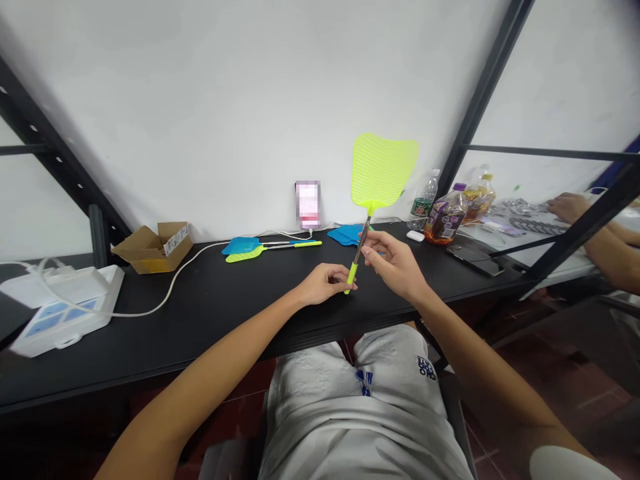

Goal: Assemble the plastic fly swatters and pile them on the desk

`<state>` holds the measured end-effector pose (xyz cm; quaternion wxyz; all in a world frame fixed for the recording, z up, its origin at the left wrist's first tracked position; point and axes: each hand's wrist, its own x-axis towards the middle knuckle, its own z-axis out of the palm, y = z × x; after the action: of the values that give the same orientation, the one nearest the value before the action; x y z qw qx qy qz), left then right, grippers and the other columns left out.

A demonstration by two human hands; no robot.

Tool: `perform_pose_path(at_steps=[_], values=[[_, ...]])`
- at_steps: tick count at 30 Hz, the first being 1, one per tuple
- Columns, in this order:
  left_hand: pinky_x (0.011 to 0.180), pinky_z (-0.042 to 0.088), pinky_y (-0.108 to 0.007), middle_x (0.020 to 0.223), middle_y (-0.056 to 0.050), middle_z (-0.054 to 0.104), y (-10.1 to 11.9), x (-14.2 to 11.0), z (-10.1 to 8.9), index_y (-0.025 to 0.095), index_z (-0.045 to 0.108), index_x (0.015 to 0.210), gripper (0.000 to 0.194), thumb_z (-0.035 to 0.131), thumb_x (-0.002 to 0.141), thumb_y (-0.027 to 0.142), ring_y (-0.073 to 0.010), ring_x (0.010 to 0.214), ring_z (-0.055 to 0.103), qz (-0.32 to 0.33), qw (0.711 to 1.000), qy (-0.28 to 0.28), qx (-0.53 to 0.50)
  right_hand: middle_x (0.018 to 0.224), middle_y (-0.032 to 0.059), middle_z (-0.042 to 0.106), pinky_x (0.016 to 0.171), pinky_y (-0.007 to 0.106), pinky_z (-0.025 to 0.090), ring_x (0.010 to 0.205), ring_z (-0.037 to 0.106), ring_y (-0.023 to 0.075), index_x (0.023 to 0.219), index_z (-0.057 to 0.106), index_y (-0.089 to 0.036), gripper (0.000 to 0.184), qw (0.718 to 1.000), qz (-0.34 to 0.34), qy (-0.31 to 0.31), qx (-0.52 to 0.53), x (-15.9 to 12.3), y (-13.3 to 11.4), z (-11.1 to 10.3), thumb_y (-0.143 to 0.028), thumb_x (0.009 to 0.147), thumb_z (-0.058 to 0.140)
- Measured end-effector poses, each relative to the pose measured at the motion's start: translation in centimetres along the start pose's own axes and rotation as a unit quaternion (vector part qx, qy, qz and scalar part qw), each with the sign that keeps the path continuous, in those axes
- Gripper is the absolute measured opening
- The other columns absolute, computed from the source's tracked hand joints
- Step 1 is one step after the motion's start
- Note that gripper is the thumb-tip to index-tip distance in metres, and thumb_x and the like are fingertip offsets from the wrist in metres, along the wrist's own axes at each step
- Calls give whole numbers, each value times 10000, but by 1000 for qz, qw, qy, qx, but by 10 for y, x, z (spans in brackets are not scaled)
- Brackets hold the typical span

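Note:
I hold a yellow-green fly swatter [383,170] upright over the black table [225,300]. My left hand [325,283] is closed on the yellow grip at its lower end. My right hand [395,260] pinches the metal shaft a little higher up. The mesh head points up toward the white wall. Two more swatters, one blue [241,245] and one yellow-green [273,249], lie flat on the table behind my left hand. Several blue swatter heads [345,234] lie stacked behind the held one.
An open cardboard box [155,247] and a white power strip with a cable [65,303] sit at the left. Bottles [445,217], a phone [475,259] and a small white case [415,235] stand at the right. Another person's arm [595,227] rests beyond a black frame post.

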<state>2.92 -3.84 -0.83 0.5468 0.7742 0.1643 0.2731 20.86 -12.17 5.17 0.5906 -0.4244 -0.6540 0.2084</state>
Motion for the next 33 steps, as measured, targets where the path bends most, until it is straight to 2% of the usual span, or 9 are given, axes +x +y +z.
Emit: perform_pose_path(at_steps=[3, 5, 8, 12, 17, 33], values=[[820, 521, -317, 979, -172, 759, -2, 1, 0, 101, 679, 981, 392, 751, 797, 439, -211, 892, 714, 1, 1000, 2, 5, 1035, 74, 644, 683, 285, 547, 864, 644, 176, 1186, 599, -216, 355, 996, -56, 46, -53, 0, 1, -3, -340, 862, 672], [819, 522, -313, 976, -172, 759, -2, 1, 0, 98, 674, 983, 405, 749, 797, 451, -211, 896, 715, 1, 1000, 4, 10, 1175, 102, 625, 780, 330, 565, 995, 641, 209, 1240, 576, -234, 393, 990, -102, 51, -83, -1, -1, -5, -318, 866, 664], [839, 520, -312, 973, -162, 760, -1, 0, 0, 100, 670, 985, 413, 744, 801, 462, -209, 912, 714, 1, 1000, -1, 16, 1376, 117, 548, 896, 403, 559, 1198, 577, 265, 1340, 542, -271, 469, 980, -151, 10, -131, -1, -6, -7, -306, 882, 633], [855, 519, -313, 991, -156, 761, 2, -1, 0, 105, 678, 995, 403, 729, 817, 463, -210, 933, 713, -1, 1000, -8, 29, 1530, 90, 432, 956, 461, 545, 1350, 471, 304, 1484, 425, -320, 598, 971, -167, -36, -165, -2, -10, -8, -316, 908, 588], [853, 524, -317, 995, -159, 760, 2, -1, 1, 104, 679, 995, 398, 732, 815, 455, -214, 936, 714, -1, 1000, -7, 30, 1541, 75, 436, 933, 459, 559, 1368, 456, 304, 1528, 374, -329, 629, 965, -176, -52, -186, -3, -10, -6, -296, 925, 550], [837, 528, -311, 1010, -164, 757, -2, 1, -1, 96, 686, 1063, 401, 716, 836, 425, -203, 905, 713, 10, 999, -5, 37, 1442, 101, 525, 830, 374, 585, 1163, 598, 244, 1448, 493, -274, 539, 959, -184, -42, -210, -4, -4, -1, -200, 915, 521]])
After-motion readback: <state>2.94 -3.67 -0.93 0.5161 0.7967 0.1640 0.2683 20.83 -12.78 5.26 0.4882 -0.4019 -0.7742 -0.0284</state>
